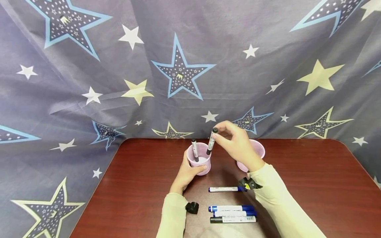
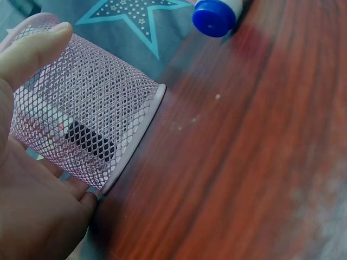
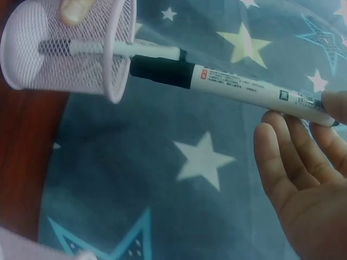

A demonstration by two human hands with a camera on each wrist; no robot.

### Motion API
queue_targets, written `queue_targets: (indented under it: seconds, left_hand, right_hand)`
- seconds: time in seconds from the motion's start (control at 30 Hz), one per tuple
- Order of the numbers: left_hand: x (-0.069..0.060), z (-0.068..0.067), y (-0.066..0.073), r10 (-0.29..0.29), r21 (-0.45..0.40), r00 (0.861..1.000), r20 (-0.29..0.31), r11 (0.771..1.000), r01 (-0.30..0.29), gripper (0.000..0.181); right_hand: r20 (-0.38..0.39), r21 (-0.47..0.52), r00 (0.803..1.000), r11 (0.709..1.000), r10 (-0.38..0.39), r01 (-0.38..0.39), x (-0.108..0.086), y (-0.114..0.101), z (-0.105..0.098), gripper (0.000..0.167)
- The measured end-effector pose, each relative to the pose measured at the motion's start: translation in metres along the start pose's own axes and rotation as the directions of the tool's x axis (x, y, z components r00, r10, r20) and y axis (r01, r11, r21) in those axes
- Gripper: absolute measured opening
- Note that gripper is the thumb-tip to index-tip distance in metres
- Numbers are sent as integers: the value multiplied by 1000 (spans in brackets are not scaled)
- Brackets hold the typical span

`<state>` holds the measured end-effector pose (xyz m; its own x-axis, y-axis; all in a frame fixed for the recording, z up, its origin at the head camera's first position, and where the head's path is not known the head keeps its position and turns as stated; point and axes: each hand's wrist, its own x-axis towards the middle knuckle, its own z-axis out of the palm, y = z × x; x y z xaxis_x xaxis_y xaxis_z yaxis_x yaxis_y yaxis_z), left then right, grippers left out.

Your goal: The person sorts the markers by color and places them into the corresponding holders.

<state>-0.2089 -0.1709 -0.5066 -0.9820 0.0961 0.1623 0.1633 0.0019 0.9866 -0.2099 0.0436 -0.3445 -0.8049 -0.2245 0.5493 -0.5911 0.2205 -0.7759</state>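
Observation:
My left hand (image 1: 185, 174) grips a pink mesh pen cup (image 1: 203, 149) round its side, with the thumb across the front. Inside the cup, a black-capped whiteboard marker (image 1: 194, 150) leans upright; it also shows through the mesh in the right wrist view. My right hand (image 1: 239, 145) pinches a second black-capped marker (image 3: 238, 91) by its tail end. This marker tilts cap-down, with the cap (image 3: 162, 71) at the cup's rim. In the left wrist view the cup's mesh wall (image 2: 103, 81) is tipped in the picture, and the left palm lies beside it.
Another pink mesh cup (image 1: 258, 148) stands behind the right wrist, partly hidden. Nearer me on the brown table (image 1: 143, 191) lie a blue marker (image 1: 224, 189), two more blue markers (image 1: 229, 214) side by side, and a black one (image 1: 238, 219). A star-patterned cloth (image 1: 226, 82) hangs behind.

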Motion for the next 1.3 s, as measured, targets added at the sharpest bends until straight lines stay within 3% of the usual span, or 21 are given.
queue_targets:
  seconds: [0.17, 0.4, 0.8, 1.13, 1.3]
  left_hand:
    - [2, 2, 2, -13, -10, 1000, -1, 1000, 13, 98]
    - [2, 4, 2, -16, -40, 1000, 12, 999, 16, 100]
    - [2, 4, 2, -8, -33, 1000, 17, 999, 8, 97]
    - [2, 2, 2, -23, -47, 1000, 12, 999, 23, 102]
    - [-5, 2, 20, -30, -48, 999, 26, 998, 31, 98]
  right_hand:
    - [16, -8, 1000, 1000, 10, -10, 7, 12, 20, 15]
    - [31, -101, 997, 993, 69, -66, 5, 39, 43, 15]
    - [22, -172, 990, 976, 138, -132, -4, 69, 58, 17]
    - [26, -160, 994, 982, 103, -97, -5, 73, 63, 21]
    - [31, -160, 993, 982, 110, -104, -2, 69, 64, 23]
